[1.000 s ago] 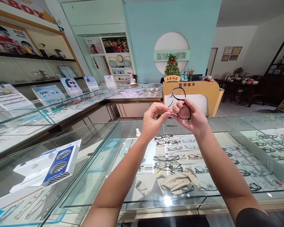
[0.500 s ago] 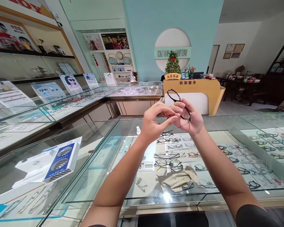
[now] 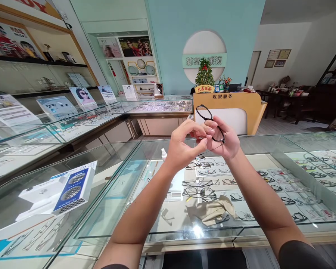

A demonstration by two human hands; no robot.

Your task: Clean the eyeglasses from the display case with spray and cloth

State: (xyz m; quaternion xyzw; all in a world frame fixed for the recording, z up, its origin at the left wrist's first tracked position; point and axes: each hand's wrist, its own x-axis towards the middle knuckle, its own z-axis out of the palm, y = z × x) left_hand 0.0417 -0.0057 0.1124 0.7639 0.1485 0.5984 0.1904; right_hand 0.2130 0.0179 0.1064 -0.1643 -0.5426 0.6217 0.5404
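Black-rimmed eyeglasses (image 3: 204, 112) are held up above the glass counter, tilted, one round lens at the upper left and the other against my right palm. My right hand (image 3: 225, 138) grips the frame around its bridge and lower lens. From the left, my left hand (image 3: 187, 140) has its fingers closed at the glasses, thumb and fingertips close to my right fingers. What exactly the left fingertips pinch is too small to tell. Below lies a beige cloth (image 3: 214, 210) on the counter, over rows of eyeglasses (image 3: 198, 192) under the glass.
A blue and white box (image 3: 72, 190) stands on the left part of the counter. A small white bottle (image 3: 164, 154) is behind my left wrist. Further back are display cases (image 3: 95, 119) and a yellow cashier desk (image 3: 254, 108) with a plant.
The glasses and both hands have shifted very slightly. The left fingers have changed position a little at the glasses, and both hands keep their places.
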